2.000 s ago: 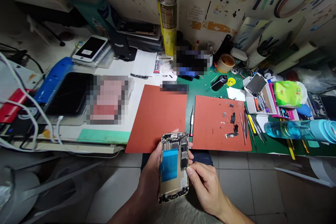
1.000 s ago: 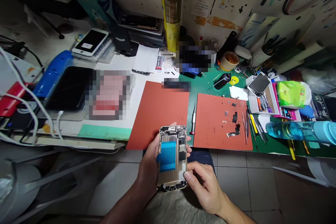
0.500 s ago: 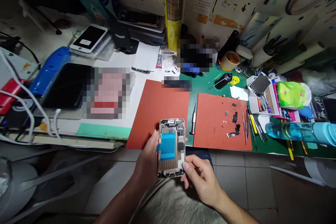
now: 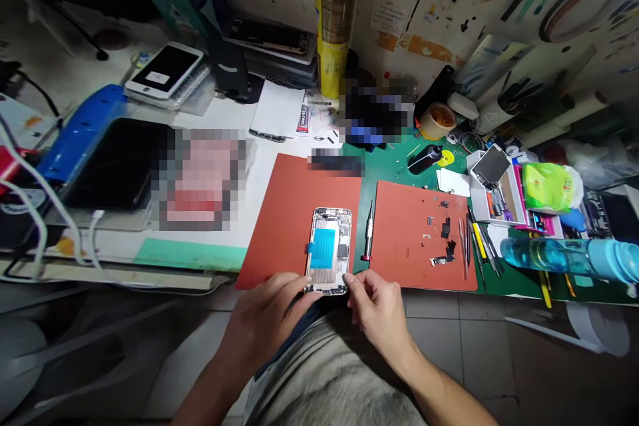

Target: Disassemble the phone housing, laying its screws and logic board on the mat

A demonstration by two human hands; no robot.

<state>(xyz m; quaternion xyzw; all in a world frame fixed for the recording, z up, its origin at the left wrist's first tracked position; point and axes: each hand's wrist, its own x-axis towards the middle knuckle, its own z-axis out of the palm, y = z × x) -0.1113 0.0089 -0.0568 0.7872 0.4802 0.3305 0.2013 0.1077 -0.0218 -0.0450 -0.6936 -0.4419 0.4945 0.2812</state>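
An opened phone housing (image 4: pixel 339 239), with its circuit parts and a blue adhesive sheet (image 4: pixel 323 248) showing, lies over the front part of the left red mat (image 4: pixel 279 213). Its lower end reaches the mat's front edge. My left hand (image 4: pixel 272 306) grips the lower left corner between thumb and fingers. At the lower right corner, my right hand (image 4: pixel 377 303) pinches the edge with thumb and fingertips closed. A screwdriver (image 4: pixel 369 231) stands out just right of the phone, lying between the two mats.
Small phone parts (image 4: pixel 444 253) lie on the right red mat (image 4: pixel 394 233). Tweezers and thin tools (image 4: pixel 480 243) are beside it, then a blue water bottle (image 4: pixel 564 256). A yellow spray can (image 4: pixel 333 33) stands at the back. Phones and a white cable (image 4: pixel 92 233) occupy the left.
The phone housing has moved forward, away from my body, onto the left mat. My left hand has slid from its side to its lower left corner; my right hand stays at the lower right.
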